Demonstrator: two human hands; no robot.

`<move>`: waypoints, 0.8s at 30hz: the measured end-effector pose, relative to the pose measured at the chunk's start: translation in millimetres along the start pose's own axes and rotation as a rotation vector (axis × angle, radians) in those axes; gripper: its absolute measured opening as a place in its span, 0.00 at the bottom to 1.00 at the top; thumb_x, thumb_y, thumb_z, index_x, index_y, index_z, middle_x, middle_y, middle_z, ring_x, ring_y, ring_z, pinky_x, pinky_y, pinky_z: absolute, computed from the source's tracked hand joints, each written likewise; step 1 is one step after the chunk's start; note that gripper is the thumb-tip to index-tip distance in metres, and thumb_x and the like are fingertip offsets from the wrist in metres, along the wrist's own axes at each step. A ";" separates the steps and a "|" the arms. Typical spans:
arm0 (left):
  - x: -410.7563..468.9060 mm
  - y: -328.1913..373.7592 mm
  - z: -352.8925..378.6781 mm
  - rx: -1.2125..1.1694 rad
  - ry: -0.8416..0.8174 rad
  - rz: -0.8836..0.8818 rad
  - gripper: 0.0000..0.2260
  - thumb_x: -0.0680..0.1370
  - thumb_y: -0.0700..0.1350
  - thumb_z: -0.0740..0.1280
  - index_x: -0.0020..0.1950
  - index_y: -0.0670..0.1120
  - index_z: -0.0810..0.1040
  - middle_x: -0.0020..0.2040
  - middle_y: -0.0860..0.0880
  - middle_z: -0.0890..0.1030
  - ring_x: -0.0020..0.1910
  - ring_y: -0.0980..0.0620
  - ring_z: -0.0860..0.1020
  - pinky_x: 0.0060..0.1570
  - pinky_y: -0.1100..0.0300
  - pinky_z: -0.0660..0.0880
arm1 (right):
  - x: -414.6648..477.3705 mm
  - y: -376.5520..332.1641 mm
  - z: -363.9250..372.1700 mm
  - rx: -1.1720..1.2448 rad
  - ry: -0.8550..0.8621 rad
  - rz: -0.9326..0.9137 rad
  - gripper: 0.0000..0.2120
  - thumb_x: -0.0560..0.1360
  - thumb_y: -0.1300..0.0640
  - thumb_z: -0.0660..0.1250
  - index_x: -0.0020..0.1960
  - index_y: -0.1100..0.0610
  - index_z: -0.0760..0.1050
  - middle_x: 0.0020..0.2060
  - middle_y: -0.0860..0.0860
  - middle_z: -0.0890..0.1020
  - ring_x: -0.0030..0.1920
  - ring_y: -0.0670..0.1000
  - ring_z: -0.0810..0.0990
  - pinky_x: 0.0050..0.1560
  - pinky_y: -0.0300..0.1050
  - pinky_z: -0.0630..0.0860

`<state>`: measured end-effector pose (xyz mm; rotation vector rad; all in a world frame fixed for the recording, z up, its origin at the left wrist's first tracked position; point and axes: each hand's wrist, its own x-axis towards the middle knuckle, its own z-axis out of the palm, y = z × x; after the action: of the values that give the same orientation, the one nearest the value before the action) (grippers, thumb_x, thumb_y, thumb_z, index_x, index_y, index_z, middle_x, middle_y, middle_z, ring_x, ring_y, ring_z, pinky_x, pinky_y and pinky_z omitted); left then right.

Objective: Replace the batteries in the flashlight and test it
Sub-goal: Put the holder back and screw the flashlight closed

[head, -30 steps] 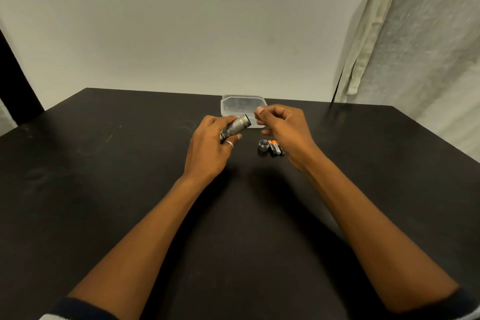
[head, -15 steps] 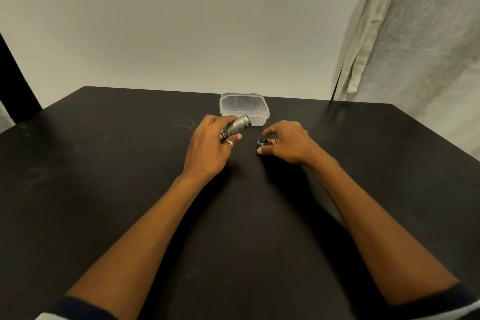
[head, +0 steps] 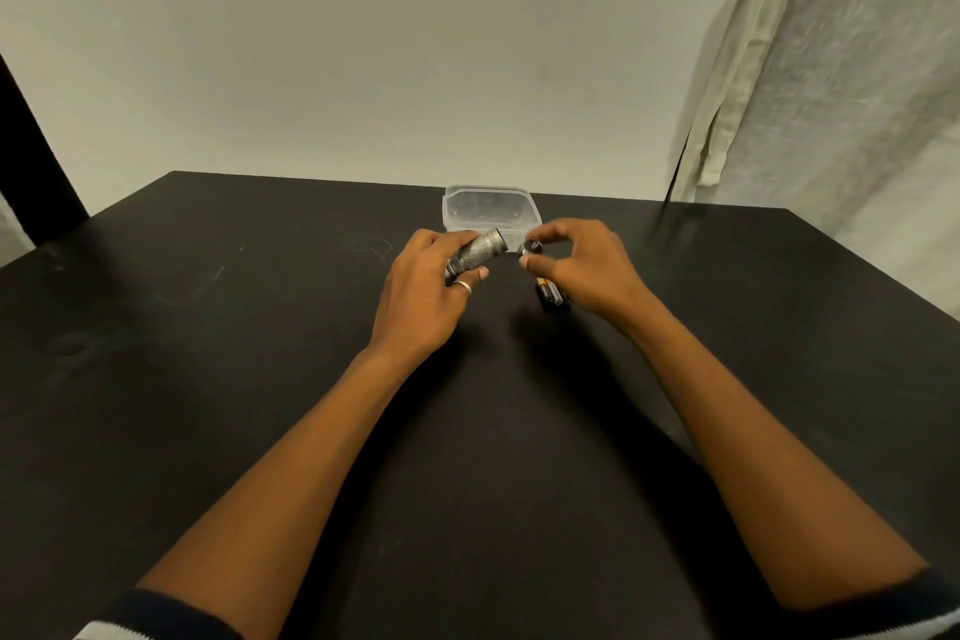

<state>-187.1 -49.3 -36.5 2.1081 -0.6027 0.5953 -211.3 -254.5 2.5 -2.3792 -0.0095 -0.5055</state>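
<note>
now the left hand [head: 423, 294] is gripping the flashlight body [head: 477, 253], open end tilting toward the right, while the right hand [head: 582, 265] is pinching the small dark end cap [head: 532, 246] just beside that opening. looks like the closing-up step: the cap is needing lining up square and threading on. loose batteries [head: 550, 294] are lying on the black table [head: 208, 327] under the right hand. the clear plastic container [head: 488, 209] beyond is looking empty.

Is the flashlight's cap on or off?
Off. The right hand pinches the cap just apart from the flashlight held in the left hand.
</note>
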 end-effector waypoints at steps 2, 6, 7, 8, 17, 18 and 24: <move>-0.3 0.2 0.3 -0.003 -0.004 -0.002 0.18 0.78 0.47 0.73 0.68 0.50 0.79 0.56 0.49 0.78 0.52 0.52 0.77 0.52 0.58 0.76 | 0.5 -2.6 -2.6 0.208 0.048 0.030 0.13 0.75 0.57 0.74 0.60 0.53 0.83 0.53 0.46 0.85 0.56 0.45 0.83 0.53 0.34 0.76; -0.5 0.4 0.1 0.004 -0.016 -0.002 0.20 0.78 0.47 0.73 0.69 0.49 0.78 0.57 0.48 0.78 0.53 0.52 0.77 0.52 0.61 0.74 | 0.2 -11.2 -5.5 0.688 0.023 0.143 0.13 0.79 0.64 0.70 0.62 0.58 0.82 0.54 0.57 0.86 0.55 0.53 0.85 0.58 0.45 0.83; -0.6 0.7 -0.2 0.003 -0.015 -0.001 0.20 0.78 0.47 0.73 0.69 0.49 0.78 0.57 0.48 0.78 0.53 0.52 0.77 0.53 0.61 0.74 | -0.2 -13.0 -6.5 0.806 -0.003 0.173 0.14 0.79 0.66 0.69 0.63 0.59 0.81 0.56 0.60 0.85 0.57 0.56 0.85 0.57 0.46 0.83; -0.5 1.0 -0.4 0.004 -0.015 -0.001 0.20 0.78 0.47 0.73 0.69 0.49 0.78 0.57 0.48 0.78 0.53 0.52 0.77 0.53 0.60 0.74 | -0.7 -14.3 -7.3 0.903 -0.036 0.194 0.15 0.78 0.68 0.68 0.63 0.60 0.80 0.58 0.63 0.84 0.57 0.57 0.86 0.56 0.45 0.83; 0.0 1.8 -1.0 -0.030 0.015 -0.033 0.17 0.75 0.44 0.76 0.62 0.47 0.79 0.56 0.48 0.79 0.50 0.55 0.77 0.44 0.80 0.68 | -3.0 -13.7 -10.6 0.959 -0.086 0.212 0.15 0.72 0.71 0.75 0.58 0.62 0.80 0.51 0.61 0.83 0.52 0.57 0.85 0.52 0.44 0.84; -0.1 2.0 -1.2 -0.029 0.017 -0.032 0.16 0.75 0.43 0.76 0.61 0.47 0.79 0.56 0.48 0.79 0.50 0.55 0.77 0.44 0.80 0.68 | -2.9 -13.3 -11.7 0.963 -0.094 0.203 0.14 0.73 0.70 0.75 0.57 0.61 0.81 0.50 0.59 0.83 0.51 0.55 0.85 0.52 0.43 0.84; -0.3 2.6 -1.9 -0.021 0.019 -0.008 0.15 0.74 0.42 0.77 0.59 0.46 0.79 0.54 0.48 0.79 0.49 0.55 0.76 0.45 0.79 0.68 | -2.7 -10.3 -10.8 0.927 -0.207 0.176 0.13 0.76 0.70 0.71 0.58 0.60 0.82 0.51 0.57 0.85 0.54 0.53 0.85 0.57 0.44 0.83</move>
<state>-189.3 -49.0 -34.1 2.0818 -0.5877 0.6011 -219.1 -253.2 15.5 -1.4896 -0.1037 -0.1104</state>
